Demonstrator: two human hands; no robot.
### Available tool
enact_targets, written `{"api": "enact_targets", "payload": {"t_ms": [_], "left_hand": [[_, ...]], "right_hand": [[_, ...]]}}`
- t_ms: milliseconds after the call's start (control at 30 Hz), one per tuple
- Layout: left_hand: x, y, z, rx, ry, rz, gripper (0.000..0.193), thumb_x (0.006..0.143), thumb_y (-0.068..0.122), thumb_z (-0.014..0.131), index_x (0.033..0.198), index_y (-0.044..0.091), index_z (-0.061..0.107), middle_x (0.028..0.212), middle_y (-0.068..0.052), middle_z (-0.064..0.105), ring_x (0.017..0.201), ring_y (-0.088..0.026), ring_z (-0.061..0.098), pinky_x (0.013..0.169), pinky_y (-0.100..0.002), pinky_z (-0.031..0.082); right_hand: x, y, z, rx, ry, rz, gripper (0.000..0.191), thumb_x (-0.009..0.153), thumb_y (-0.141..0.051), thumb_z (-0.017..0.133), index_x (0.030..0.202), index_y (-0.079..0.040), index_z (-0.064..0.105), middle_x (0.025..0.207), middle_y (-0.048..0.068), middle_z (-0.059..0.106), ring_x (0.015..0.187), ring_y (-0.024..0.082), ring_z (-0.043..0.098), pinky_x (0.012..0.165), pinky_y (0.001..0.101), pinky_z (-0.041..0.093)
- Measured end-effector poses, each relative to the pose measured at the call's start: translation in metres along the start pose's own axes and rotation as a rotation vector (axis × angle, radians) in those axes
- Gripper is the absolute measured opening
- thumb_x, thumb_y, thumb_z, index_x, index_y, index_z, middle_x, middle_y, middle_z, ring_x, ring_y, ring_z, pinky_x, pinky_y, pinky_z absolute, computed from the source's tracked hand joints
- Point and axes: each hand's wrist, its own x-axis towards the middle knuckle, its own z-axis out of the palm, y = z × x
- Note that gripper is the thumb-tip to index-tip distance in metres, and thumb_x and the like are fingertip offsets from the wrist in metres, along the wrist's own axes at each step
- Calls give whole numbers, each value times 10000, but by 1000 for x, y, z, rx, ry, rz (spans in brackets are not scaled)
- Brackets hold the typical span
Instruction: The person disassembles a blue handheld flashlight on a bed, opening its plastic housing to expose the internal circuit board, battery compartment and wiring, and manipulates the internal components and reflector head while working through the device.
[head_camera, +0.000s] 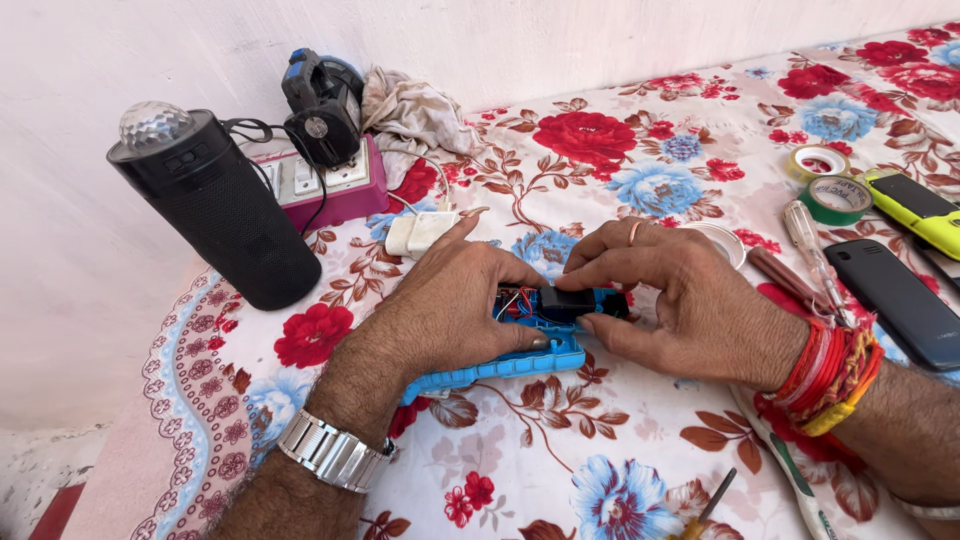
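Hands first, as I see them from the head camera: my left hand (445, 305) lies palm down over the left part of a blue plastic case (520, 360), fingers curled loosely over its top and thumb pressed along its near edge, so it steadies the case rather than closing round it. My right hand (680, 300) comes in from the right, with thumb and forefinger pinched on a small black block (566, 302) that sits in the open top of the case; the other fingers are bent and spread above it. Red and other thin wires (515, 298) show inside the case between the two hands. The case rests flat on a floral tablecloth (560, 470), about the middle of the view. A metal watch (330, 452) is on the left wrist, and red and yellow threads (830, 375) wrap the right wrist. Behind the left hand, a white adapter (420, 233) lies on the cloth, and further back stand a black cylindrical speaker (225, 215) with a clear dome on top, and a pink socket box (330, 185) with a black and blue plug-in unit on it. To the right of the right hand lie a screwdriver (810, 245), two rolls of tape (827, 180) and a dark phone (895, 300).
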Motion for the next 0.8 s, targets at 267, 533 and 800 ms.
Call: {"api": "enact_targets", "payload": {"t_ms": [267,533,800], "left_hand": [[1,-1,-1,-16,8,3,500,648,369,879,1110,196,793,970,-57,790,979,-194,737,1291,-500,124],[2,-3,1,13,-1,15,549,634,396,890,1141,212,788,966,-76,786,990,-202,731,1296,-486,119],[3,-9,3,-15,-15,-18,519,667,399,875,1124,173,777,986,-80,793,1007,-197,737,1309,-472,120]], "right_hand": [[-2,1,-2,110,-44,27,584,745,-205,815,1302,-95,678,1238,91,731,1125,235,708,951,385,562],[-3,0,-3,-2,-58,-95,409,804,-232,833,1196,-131,775,1305,115,710,1136,251,720,924,385,594],[-4,2,-1,196,-137,51,354,851,-205,769,1200,-141,775,1306,85,745,1018,216,750,841,331,648]]}}
